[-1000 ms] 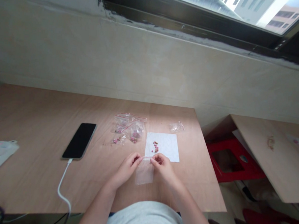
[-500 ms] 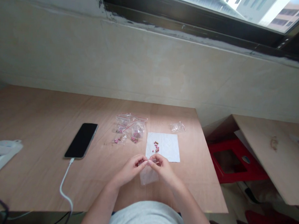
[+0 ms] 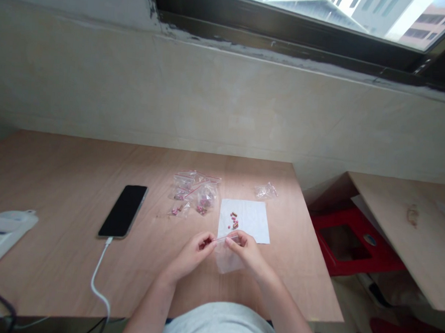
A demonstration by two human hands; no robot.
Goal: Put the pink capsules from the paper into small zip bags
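The light-brown wood-grain tabletop [image 3: 74, 177] has its far edge along the mottled beige plaster wall [image 3: 212, 95], its right edge slanting outward toward the person, and its near edge by the pale grey shirt [image 3: 220, 324]. Between shirt and paper, a small clear plastic bag [image 3: 227, 261] hangs from the fingers, well apart from the right edge. The left hand [image 3: 196, 250] has thumb and forefinger together, clamped on the left end of the bag's top edge; the right hand [image 3: 245, 247] pinches that edge farther right. Just beyond the fingertips lies a flat white square paper sheet [image 3: 259, 221], bearing small round pink pills [image 3: 234, 219] and elongated brown capsules [image 3: 236, 226]. A broad stretch of wood separates the left forearm from a black glass-faced rectangular phone [image 3: 123, 211], joined to a curving white cable [image 3: 94, 279] that drops over the near edge. Left of the paper sits a glossy, wrinkled heap of clear red-striped plastic bags [image 3: 194, 191] with pinkish bits inside; beyond the paper's far edge is a crumpled wad of clear plastic [image 3: 266, 191]. A gap divides the right edge from a second wooden table [image 3: 404, 213].
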